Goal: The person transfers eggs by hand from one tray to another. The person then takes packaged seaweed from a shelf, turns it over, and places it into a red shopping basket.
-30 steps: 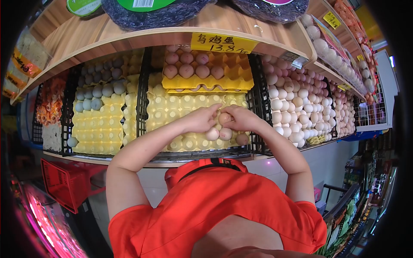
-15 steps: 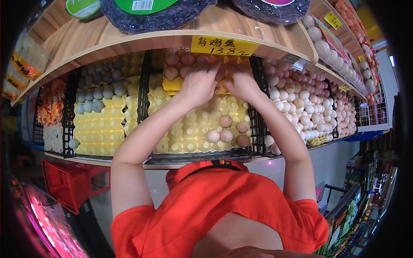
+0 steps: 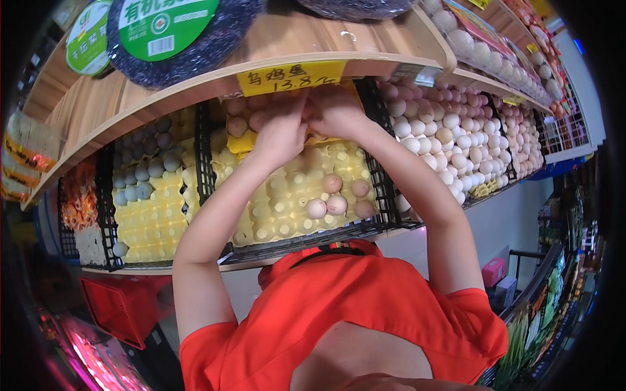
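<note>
Both hands reach under the shelf edge to a bright yellow egg tray point(image 3: 240, 143) at the back of the middle crate. My left hand point(image 3: 280, 135) lies over the tray's eggs point(image 3: 238, 126), its fingers drawn together and pointing toward the other hand. Close beside it, my right hand point(image 3: 337, 112) has its fingers bent inward. Shadow and the shelf hide the fingertips, so what they grip is unclear. Nearer me, several loose pinkish eggs point(image 3: 336, 204) sit at the right of a pale yellow tray point(image 3: 274, 212).
A wooden shelf point(image 3: 215, 75) with a yellow price sign point(image 3: 290, 76) overhangs the hands. Black crate walls point(image 3: 205, 156) flank the middle section. Bluish eggs point(image 3: 143, 190) lie left, whitish eggs point(image 3: 450, 140) right. A red basket point(image 3: 120, 309) stands low at left.
The view has turned, so the shelf and crates sit further left in the picture. Both hands stay at the same yellow tray, still close together. The loose eggs have not moved in their tray.
</note>
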Demonstrator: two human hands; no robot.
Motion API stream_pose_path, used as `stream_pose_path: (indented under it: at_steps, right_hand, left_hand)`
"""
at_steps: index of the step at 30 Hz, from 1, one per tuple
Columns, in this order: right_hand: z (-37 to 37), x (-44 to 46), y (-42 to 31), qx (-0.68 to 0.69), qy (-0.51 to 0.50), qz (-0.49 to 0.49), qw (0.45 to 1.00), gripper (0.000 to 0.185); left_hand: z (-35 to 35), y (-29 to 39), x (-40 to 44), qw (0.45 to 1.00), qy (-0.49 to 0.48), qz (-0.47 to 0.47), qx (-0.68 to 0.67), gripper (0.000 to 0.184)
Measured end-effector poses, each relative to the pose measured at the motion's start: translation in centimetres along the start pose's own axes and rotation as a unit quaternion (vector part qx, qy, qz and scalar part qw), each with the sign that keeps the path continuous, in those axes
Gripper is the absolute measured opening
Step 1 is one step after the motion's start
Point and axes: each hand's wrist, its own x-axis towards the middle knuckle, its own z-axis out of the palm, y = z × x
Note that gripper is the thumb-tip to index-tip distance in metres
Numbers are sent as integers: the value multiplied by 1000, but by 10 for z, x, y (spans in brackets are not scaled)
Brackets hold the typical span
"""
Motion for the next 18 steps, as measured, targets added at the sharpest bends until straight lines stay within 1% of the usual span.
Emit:
stream_pose_path:
  at_steps: [1, 3, 4, 5, 7, 8, 10, 11, 12, 13, 14, 15, 16, 17, 18]
  right_hand:
    - [-3, -4, -2, 1, 6, 11, 1000, 23]
    - [-8, -14, -6, -5, 68, -28, 997, 23]
    - [-17, -16, -11, 0, 22, -14, 1000, 23]
    - [-20, -24, -15, 1, 30, -3, 1000, 23]
    - [-22, -44, -25, 12, 27, 2, 1000, 24]
    - [-22, -51, -27, 44, 20, -8, 999, 26]
    - [-13, -68, -29, 74, 11, -4, 997, 27]
    - [-7, -76, -30, 101, -5, -8, 995, 28]
    - [-2, -80, -32, 115, -39, 11, 993, 30]
    - [5, -84, -32, 118, -38, 8, 992, 30]
    - [12, -88, -31, 130, -56, 8, 990, 29]
    - [19, -91, -31, 142, -75, 6, 987, 28]
    - [25, -93, -33, 140, -82, 10, 987, 24]
    - [29, -94, -34, 139, -83, 4, 987, 24]
    - [32, -94, -34, 130, -119, 19, 984, 24]
  left_hand:
    - [-6, 6, 0, 1000, -8, 10, -3, 66]
    - [-20, 18, -2, 997, -53, -33, -55, 65]
    - [-19, 17, -7, 997, -31, -1, -66, 63]
    - [-20, 17, -13, 997, -40, 8, -66, 63]
    - [-22, 22, -26, 981, -59, -15, -186, 63]
    - [-24, 26, -32, 981, -67, -9, -184, 63]
    - [-28, 32, -45, 960, -114, -58, -250, 62]
    - [-28, 33, -51, 960, -116, -58, -246, 62]
    - [-26, 32, -58, 949, -147, -82, -268, 63]
    - [-24, 32, -64, 935, -175, -108, -289, 63]
    - [-23, 34, -69, 921, -194, -157, -299, 63]
    - [-18, 29, -75, 922, -191, -160, -296, 63]
    - [-10, 23, -81, 921, -204, -160, -290, 64]
    - [-5, 17, -87, 920, -216, -159, -285, 65]
    - [-6, 21, -87, 919, -220, -157, -286, 63]
